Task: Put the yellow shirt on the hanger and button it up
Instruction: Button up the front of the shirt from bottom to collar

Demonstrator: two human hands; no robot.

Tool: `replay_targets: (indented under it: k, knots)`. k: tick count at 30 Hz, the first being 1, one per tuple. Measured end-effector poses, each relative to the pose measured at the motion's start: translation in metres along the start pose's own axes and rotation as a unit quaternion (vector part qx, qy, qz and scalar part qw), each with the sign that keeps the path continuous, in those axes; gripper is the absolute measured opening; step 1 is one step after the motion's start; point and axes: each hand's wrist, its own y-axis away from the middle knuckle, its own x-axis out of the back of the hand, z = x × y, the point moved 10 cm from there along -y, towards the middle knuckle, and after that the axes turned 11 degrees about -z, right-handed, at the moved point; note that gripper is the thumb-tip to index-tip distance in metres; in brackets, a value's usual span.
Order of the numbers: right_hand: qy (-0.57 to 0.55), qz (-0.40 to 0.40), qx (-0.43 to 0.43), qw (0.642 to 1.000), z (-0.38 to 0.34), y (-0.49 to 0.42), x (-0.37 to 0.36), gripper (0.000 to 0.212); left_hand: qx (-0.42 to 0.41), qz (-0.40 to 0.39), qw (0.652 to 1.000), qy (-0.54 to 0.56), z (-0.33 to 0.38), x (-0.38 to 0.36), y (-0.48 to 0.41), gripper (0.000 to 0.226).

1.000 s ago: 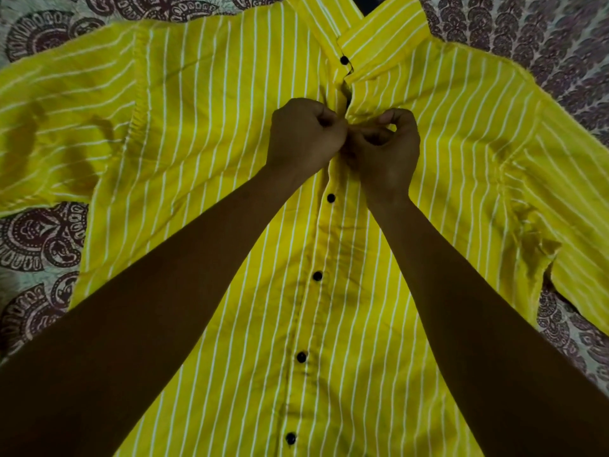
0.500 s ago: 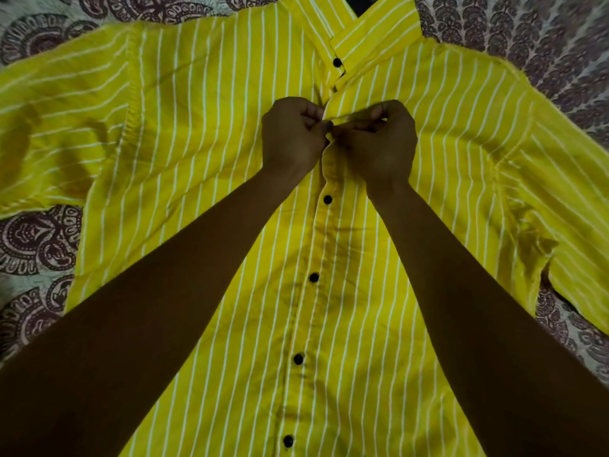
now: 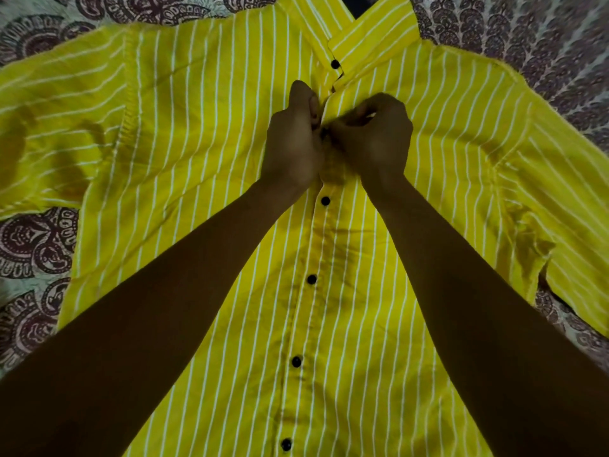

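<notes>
As left hand (image 3: 292, 141) turns upright, right hand (image 3: 375, 140) still pinching yellow shirt (image 3: 197, 127)

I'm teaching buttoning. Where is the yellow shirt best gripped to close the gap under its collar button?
Pinch the two front edges of the yellow shirt under the collar button, left hand from the left, right hand from the right. It lies flat, front up, so only those edges lift.
</notes>
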Motion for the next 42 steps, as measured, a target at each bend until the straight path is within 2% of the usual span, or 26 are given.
replay_targets:
  k: [2,5,12,18,21,23,25,26,28,30,31,32,33,35,36,39,42]
  knots:
    - [0.037,0.016,0.039,0.998,-0.011,0.004,0.002,0.028,-0.001,-0.003,0.999,0.035,-0.003,0.0,0.002,0.03]
    - [0.023,0.011,0.029,0.999,-0.007,0.001,0.003,0.032,0.012,-0.008,0.997,0.072,-0.005,0.0,0.003,0.044]
    - [0.052,-0.035,0.014,0.998,-0.003,-0.009,0.004,0.038,0.017,0.015,0.998,0.059,-0.015,0.004,-0.003,0.054]
    - [0.002,-0.069,-0.006,0.998,0.011,-0.016,-0.005,0.04,0.015,0.004,0.999,0.048,-0.023,0.001,-0.008,0.052]
    - [-0.044,-0.124,-0.07,0.989,0.02,-0.027,-0.014,0.036,0.01,-0.004,0.998,0.054,-0.021,0.002,-0.009,0.049]
    - [-0.071,-0.19,-0.119,0.972,0.017,-0.025,-0.022,0.031,0.02,0.002,0.998,0.055,-0.021,0.002,-0.008,0.05]
    - [-0.09,-0.224,-0.159,0.957,0.018,-0.02,-0.023,0.026,0.039,0.002,0.998,0.054,-0.02,0.002,-0.007,0.047]
    - [-0.096,-0.223,-0.161,0.957,0.02,-0.02,-0.023,0.025,0.047,-0.001,0.998,0.044,-0.019,0.001,-0.007,0.042]
    - [-0.093,-0.168,-0.131,0.973,0.017,-0.025,-0.018,0.026,0.05,-0.004,0.999,0.008,-0.011,0.0,-0.007,0.026]
    - [-0.009,-0.081,-0.028,0.996,0.01,-0.026,-0.004,0.019,0.015,0.008,0.998,-0.065,0.003,0.0,-0.002,0.024]
    - [0.069,-0.039,0.028,0.996,0.006,-0.02,0.003,0.009,-0.014,0.014,0.99,-0.142,0.009,0.0,0.002,0.026]
    - [0.176,0.006,0.089,0.98,0.0,-0.01,0.009,0.011,-0.045,0.018,0.972,-0.23,0.013,-0.002,0.006,0.028]
    - [0.285,0.029,0.143,0.947,-0.001,0.002,0.009,0.023,-0.068,0.019,0.948,-0.309,0.013,-0.005,0.012,0.031]
    - [0.401,0.036,0.218,0.889,0.007,0.021,0.005,0.043,-0.084,0.011,0.916,-0.393,0.007,-0.006,0.019,0.039]
    - [0.42,0.029,0.225,0.879,0.017,0.022,0.004,0.051,-0.078,-0.001,0.908,-0.412,0.002,-0.005,0.019,0.046]
    - [0.425,0.019,0.177,0.888,0.032,0.015,0.01,0.071,-0.033,-0.054,0.883,-0.465,-0.01,-0.006,0.01,0.074]
    - [0.424,0.016,0.146,0.894,0.034,0.011,0.01,0.078,-0.054,-0.099,0.877,-0.468,-0.015,-0.01,0.0,0.079]
